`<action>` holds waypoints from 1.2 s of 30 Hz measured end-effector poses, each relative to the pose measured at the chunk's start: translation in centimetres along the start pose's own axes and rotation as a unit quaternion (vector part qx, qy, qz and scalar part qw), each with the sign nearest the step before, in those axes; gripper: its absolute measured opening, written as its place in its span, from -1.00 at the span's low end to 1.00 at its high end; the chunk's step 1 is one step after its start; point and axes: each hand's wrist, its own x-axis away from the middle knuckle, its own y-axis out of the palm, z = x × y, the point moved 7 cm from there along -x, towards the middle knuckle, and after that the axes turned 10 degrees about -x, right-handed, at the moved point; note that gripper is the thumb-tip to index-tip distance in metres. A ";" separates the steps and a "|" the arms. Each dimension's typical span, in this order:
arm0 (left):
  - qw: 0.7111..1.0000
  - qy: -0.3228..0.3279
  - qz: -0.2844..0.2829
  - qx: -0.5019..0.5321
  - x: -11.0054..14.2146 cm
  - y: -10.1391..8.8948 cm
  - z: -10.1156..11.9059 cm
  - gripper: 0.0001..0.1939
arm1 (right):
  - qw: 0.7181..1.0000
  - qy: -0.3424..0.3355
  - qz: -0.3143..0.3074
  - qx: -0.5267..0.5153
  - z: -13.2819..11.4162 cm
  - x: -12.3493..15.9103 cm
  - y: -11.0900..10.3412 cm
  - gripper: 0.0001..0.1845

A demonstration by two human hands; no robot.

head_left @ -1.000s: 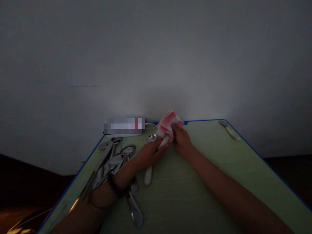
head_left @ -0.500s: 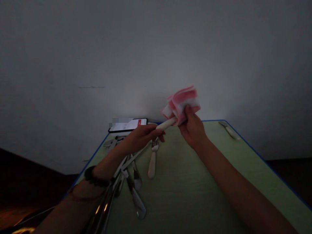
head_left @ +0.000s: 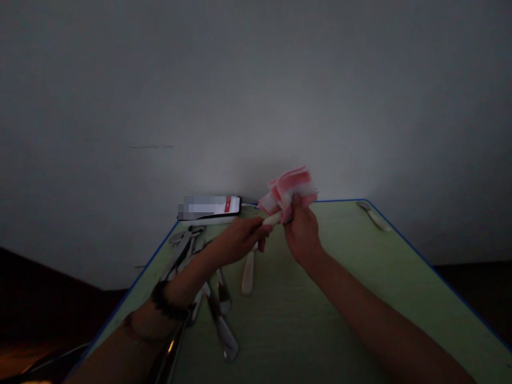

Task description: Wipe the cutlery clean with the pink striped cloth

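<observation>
My left hand [head_left: 244, 239] is closed around the pale handle [head_left: 272, 219] of a utensil, above the table. A folded pink-and-white striped cloth [head_left: 294, 186] wraps the utensil's far end, so its head is hidden. My right hand [head_left: 303, 232] pinches the cloth around it, thumb on top. Just under my left hand lies a white-handled fork [head_left: 248, 274], its tines covered by the hand. Several metal utensils lie in a loose pile below my left forearm, among them one with a broad shiny handle [head_left: 224, 333].
A phone [head_left: 210, 207] with a lit screen rests at the table's back left, a white cable beside it. One more white-handled utensil [head_left: 376, 216] lies at the back right corner. The green table [head_left: 320, 320] with blue edging meets a grey wall [head_left: 256, 96].
Both hands, with the cloth and the utensil, have moved down and slightly left. My left hand now covers the tines of the fork on the table.
</observation>
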 end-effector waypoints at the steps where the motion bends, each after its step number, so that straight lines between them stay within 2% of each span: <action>1: 1.000 0.005 -0.009 0.012 -0.1 0.2 0.2 -0.59 | 1.000 -0.005 0.015 -0.008 -0.2 0.3 0.0 -0.44; 3: 0.999 0.011 -0.019 0.029 -0.2 0.5 0.4 -0.59 | 0.999 -0.008 0.029 -0.026 -0.6 0.8 0.1 -0.47; 6: 0.999 0.006 -0.012 0.034 -0.3 0.7 0.3 -0.59 | 0.999 -0.008 0.018 -0.026 -0.7 1.1 0.5 -0.50; 12: 0.997 -0.023 -0.038 0.056 -0.3 0.7 -0.3 -0.60 | 0.994 -0.058 -0.014 0.087 -1.5 -0.8 -0.8 -0.55; 15: 0.998 -0.032 -0.028 0.052 -0.4 -1.2 -0.5 -0.64 | 0.980 -0.093 -0.048 0.167 -2.7 -1.7 -1.4 -0.60; 18: 0.995 -0.087 0.036 0.038 -0.6 -4.5 -1.2 -0.57 | 0.952 -0.106 -0.149 0.246 -3.9 -1.7 -0.8 -0.70; 20: 0.992 -0.097 0.084 -0.005 -0.7 -6.7 -1.0 -0.54 | 0.928 -0.093 -0.216 0.289 -4.5 -1.2 -0.2 -0.76; 21: 0.991 -0.094 0.087 -0.028 -0.8 -7.4 -0.6 -0.53 | 0.916 -0.083 -0.246 0.307 -4.8 -0.9 0.1 -0.79; 22: 0.992 -0.088 0.075 -0.048 -0.9 -7.6 -0.1 -0.54 | 0.903 -0.075 -0.273 0.324 -5.1 -0.5 0.3 -0.80; 25: 0.996 -0.045 -0.009 -0.082 -0.9 -6.6 1.8 -0.55 | 0.861 -0.088 -0.345 0.363 -6.5 1.0 1.3 -0.82; 27: 0.995 0.006 -0.040 -0.087 -0.5 -5.9 3.5 -0.60 | 0.837 -0.101 -0.382 0.378 -7.3 1.9 2.1 -0.82; 29: 0.995 0.016 -0.055 -0.083 0.0 -5.5 4.5 -0.61 | 0.822 -0.095 -0.411 0.384 -7.7 2.8 2.7 -0.79; 32: 0.995 0.001 -0.062 -0.072 0.8 -5.7 4.8 -0.62 | 0.812 -0.087 -0.439 0.374 -7.8 3.6 3.6 -0.75; 36: 0.994 -0.013 -0.078 -0.070 1.1 -5.9 3.8 -0.67 | 0.809 -0.058 -0.458 0.363 -7.2 3.7 3.6 -0.72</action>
